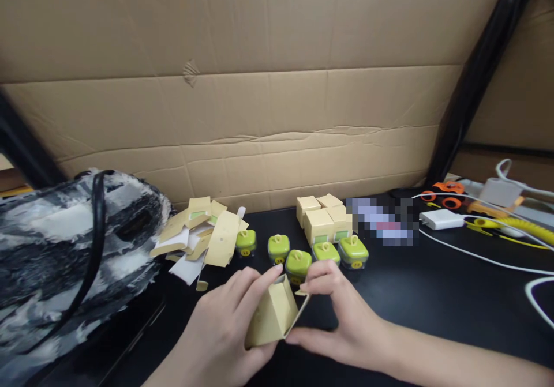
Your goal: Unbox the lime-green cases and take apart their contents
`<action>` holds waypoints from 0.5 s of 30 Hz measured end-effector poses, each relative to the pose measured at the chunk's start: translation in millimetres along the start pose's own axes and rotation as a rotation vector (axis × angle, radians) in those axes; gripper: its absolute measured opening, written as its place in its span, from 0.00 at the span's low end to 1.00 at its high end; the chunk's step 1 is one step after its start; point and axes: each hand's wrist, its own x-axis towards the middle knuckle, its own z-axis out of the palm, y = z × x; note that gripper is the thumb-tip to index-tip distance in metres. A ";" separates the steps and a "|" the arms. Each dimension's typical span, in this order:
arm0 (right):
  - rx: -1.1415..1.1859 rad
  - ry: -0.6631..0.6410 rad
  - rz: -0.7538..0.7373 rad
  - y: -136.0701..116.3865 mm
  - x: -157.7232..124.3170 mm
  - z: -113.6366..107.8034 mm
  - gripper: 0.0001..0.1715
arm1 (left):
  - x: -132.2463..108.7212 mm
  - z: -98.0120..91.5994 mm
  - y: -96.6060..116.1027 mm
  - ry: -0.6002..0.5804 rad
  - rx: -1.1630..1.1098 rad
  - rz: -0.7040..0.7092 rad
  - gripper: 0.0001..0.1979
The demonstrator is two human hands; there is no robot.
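A small tan cardboard box [270, 318] is held between both hands near the front of the black table. My left hand [231, 318] wraps round its left side, fingers over the top. With fingertips and thumb, my right hand [335, 306] grips the raised flap on the box's right side. What lies inside the box is hard to make out. Just beyond the hands stand several small clear containers with green looped lids, among them one green-lidded container [298, 263] right behind the box and another container [354, 251] to the right.
Flattened tan box pieces [223, 237] lie piled at the left. Several closed tan boxes [319, 225] stand together at the back. A black-and-white furry bag [64, 248] fills the left side. On the right are a white charger [441, 220], cables and an orange toy vehicle [448, 194]. Cardboard [259, 104] walls the back.
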 end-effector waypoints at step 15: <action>0.104 -0.259 0.091 -17.4 4.5 -4.9 0.18 | 1.4 0.5 -1.3 -0.030 -0.027 -0.074 0.28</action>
